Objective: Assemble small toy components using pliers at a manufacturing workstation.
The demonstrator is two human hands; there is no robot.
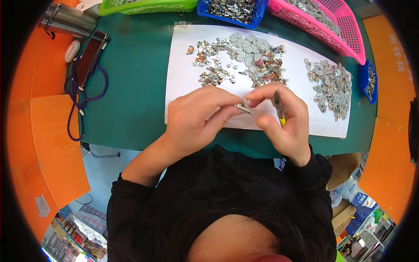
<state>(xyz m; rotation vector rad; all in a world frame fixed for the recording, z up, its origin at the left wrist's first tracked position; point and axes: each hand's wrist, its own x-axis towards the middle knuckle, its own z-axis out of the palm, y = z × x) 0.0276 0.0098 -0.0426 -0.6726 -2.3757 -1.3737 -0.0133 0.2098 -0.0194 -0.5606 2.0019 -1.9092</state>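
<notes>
Over the near part of a white sheet, my left hand pinches a small flat metal part between thumb and fingertips. My right hand is close beside it, its index fingertip at the metal part and its thumb held apart. A tool with a yellow handle and a dark end lies within the right hand's curled fingers; its kind is partly hidden. Just beyond the hands are small silvery and coppery metal pieces and a heap of flat grey metal plates.
Another pile of metal parts covers the sheet's right side. Along the back stand a green basket, a blue tray and a pink basket. A smaller blue tray sits right. A phone with purple cord and a steel flask are left.
</notes>
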